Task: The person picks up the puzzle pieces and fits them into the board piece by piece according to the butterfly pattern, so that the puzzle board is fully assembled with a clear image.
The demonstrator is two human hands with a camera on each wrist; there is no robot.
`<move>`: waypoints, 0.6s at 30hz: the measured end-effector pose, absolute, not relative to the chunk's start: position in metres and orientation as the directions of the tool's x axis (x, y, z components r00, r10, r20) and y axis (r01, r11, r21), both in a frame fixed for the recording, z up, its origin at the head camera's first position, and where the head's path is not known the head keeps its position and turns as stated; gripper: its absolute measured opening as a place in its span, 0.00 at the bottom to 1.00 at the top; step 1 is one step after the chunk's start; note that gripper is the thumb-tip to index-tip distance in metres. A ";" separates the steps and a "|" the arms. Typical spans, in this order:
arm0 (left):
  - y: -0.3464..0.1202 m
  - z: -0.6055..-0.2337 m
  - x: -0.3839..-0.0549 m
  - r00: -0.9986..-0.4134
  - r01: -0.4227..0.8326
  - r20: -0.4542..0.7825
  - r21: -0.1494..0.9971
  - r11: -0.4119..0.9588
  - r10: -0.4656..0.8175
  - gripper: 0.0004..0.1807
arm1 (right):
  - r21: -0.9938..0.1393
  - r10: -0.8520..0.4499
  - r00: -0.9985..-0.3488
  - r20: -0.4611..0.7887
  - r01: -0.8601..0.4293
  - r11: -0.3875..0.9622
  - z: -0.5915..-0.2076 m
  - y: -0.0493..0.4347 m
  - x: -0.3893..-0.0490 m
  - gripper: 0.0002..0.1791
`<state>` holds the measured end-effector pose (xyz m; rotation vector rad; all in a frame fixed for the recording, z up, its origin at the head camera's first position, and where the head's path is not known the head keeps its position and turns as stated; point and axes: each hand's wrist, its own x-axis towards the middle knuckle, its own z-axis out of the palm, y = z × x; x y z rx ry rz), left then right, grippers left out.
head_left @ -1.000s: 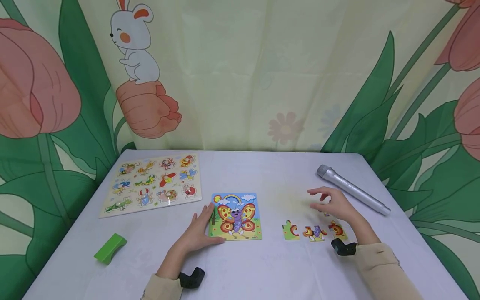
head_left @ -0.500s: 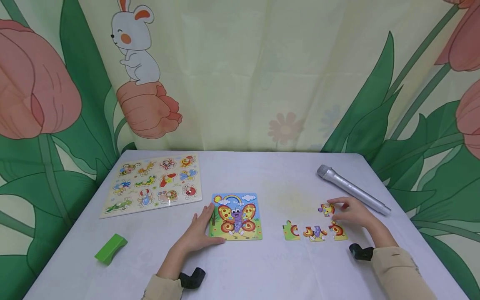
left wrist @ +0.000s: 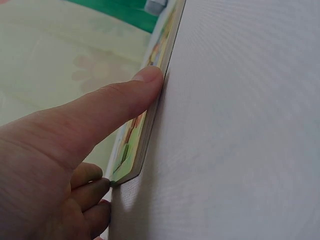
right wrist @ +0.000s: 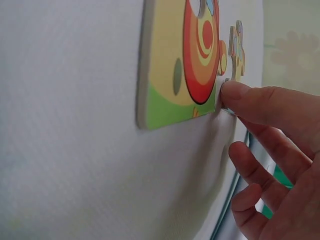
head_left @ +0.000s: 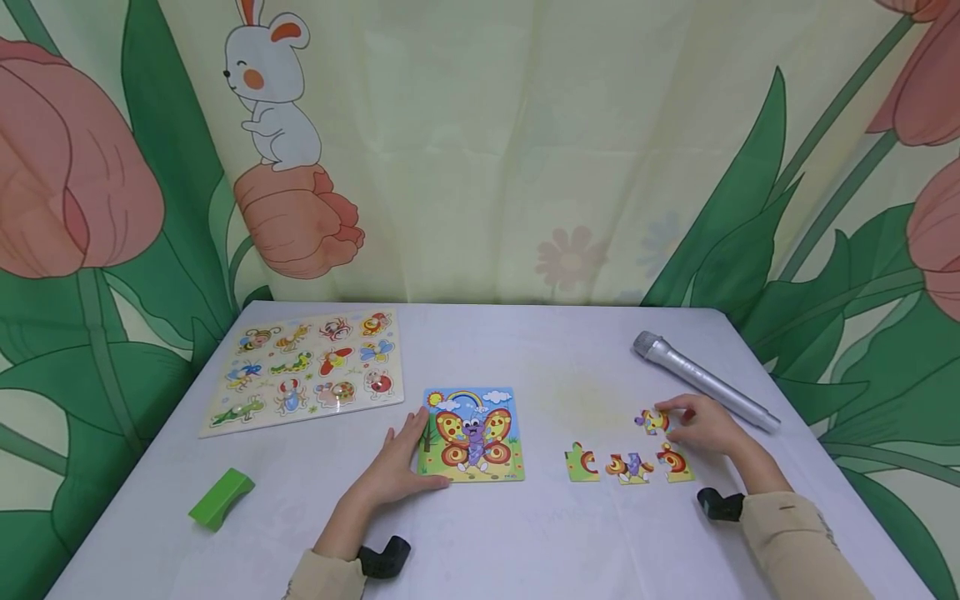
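A square butterfly puzzle (head_left: 495, 400) lies in the middle of the table. My left hand (head_left: 397, 462) rests at its lower left corner, fingers along the left side, and the thumb (left wrist: 145, 82) lies across the near edge in the left wrist view. To the right, my right hand (head_left: 708, 427) pinches the right edge of a loose yellow and purple puzzle piece (head_left: 651, 421) between thumb and forefinger. Nearer me lie a green puzzle piece (head_left: 581, 465), a butterfly-body puzzle piece (head_left: 632, 468) and a red-ringed puzzle piece (head_left: 676, 463), which looms large in the right wrist view.
An insect puzzle board (head_left: 307, 367) lies at the back left, with a green arched block (head_left: 221, 498) nearer me. Beyond my right hand, a silver microphone (head_left: 705, 379) lies slantwise. A printed curtain (head_left: 465, 167) hangs behind the white table (head_left: 487, 542).
My right hand has come down and to the right, from above the loose pieces to the yellow and purple piece's edge. My left hand has stayed on the butterfly puzzle.
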<state>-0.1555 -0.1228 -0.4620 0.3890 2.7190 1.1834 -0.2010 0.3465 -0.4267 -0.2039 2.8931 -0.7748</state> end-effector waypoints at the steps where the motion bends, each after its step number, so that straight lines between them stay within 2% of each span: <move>1: -0.123 -0.462 -0.156 -0.955 0.176 -0.034 0.735 0.655 0.294 0.58 | -0.502 -0.168 -0.981 -0.098 -0.097 0.859 -0.426 0.346 -0.201 0.25; 18: -0.123 -0.464 -0.157 -0.958 0.165 -0.046 0.720 0.674 0.284 0.58 | -0.498 -0.140 -0.986 -0.085 -0.080 0.863 -0.429 0.342 -0.200 0.25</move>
